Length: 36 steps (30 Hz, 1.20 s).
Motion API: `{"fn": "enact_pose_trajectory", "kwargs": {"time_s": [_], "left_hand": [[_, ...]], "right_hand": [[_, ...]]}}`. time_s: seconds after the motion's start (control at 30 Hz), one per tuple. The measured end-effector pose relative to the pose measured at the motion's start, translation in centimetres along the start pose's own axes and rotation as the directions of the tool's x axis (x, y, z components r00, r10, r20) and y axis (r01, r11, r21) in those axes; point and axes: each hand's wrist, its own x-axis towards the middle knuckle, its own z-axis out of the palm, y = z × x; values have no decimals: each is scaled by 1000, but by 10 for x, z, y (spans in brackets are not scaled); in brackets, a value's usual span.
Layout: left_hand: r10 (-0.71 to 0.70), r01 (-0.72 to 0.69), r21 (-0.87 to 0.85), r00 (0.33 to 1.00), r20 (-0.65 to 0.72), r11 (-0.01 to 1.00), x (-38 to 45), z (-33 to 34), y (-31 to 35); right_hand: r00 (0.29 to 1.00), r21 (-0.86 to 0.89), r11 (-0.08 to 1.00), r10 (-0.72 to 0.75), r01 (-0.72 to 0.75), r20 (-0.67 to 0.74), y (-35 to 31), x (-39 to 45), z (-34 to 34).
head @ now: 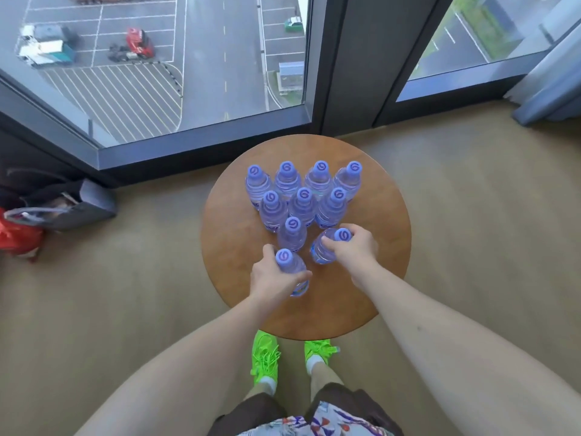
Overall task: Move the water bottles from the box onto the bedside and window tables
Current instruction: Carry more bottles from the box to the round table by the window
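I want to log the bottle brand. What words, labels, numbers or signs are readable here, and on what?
No text can be read anywhere in this picture.
Bottle caps: each bears a white swirl mark, a logo and no letters.
Label on the bottle in the left hand: a blue band, too blurred to read.
Bottle in the right hand: label hidden.
Trucks in the car park outside: any lettering too small to read.
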Motion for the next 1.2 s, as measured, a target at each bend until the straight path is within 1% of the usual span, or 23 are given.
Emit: {"fn": "enact_pose_trajectory", "kwargs": {"time_s": [0.1,0.2,0.33,0.5,0.63,0.87,0.93,1.03,1.1,1.13,1.2], "left_hand": [[-12,12,-2,1000,-25,1000,5,8,3],[-19,17,-35,998,-55,999,10,15,5],[-33,28,-84,997,-65,996,13,23,6],[-46,37,-109,996,-76,993,12,33,4],[-52,45,-111,997,-62,993,9,41,6],[-51,50,-94,999,-13,994,2,44,6],[-49,50,-81,999,14,995,2,42,6],[-41,44,-46,997,62,998,2,36,2],[-30,31,-7,996,78,999,2,30,-2],[-28,26,16,996,83,1000,2,26,-5],[-31,27,50,997,77,998,2,17,-10]], "right_hand": [[999,-37,999,-32,31,-23,-7,8,4],[997,-53,998,-31,28,-69,-13,14,10],[992,-77,995,57,-66,-109,-16,18,19],[982,-41,988,145,-151,-122,-18,19,26],[965,150,956,259,-252,-28,-18,16,29],[962,264,928,231,-263,146,-13,8,21],[965,221,944,220,-247,143,-10,6,14],[979,83,975,203,-205,39,-5,-2,9],[991,-20,990,136,-136,-7,-5,-12,11],[996,-84,992,90,-89,2,-4,-17,12],[996,-232,972,-11,31,88,-3,-24,16]]}}
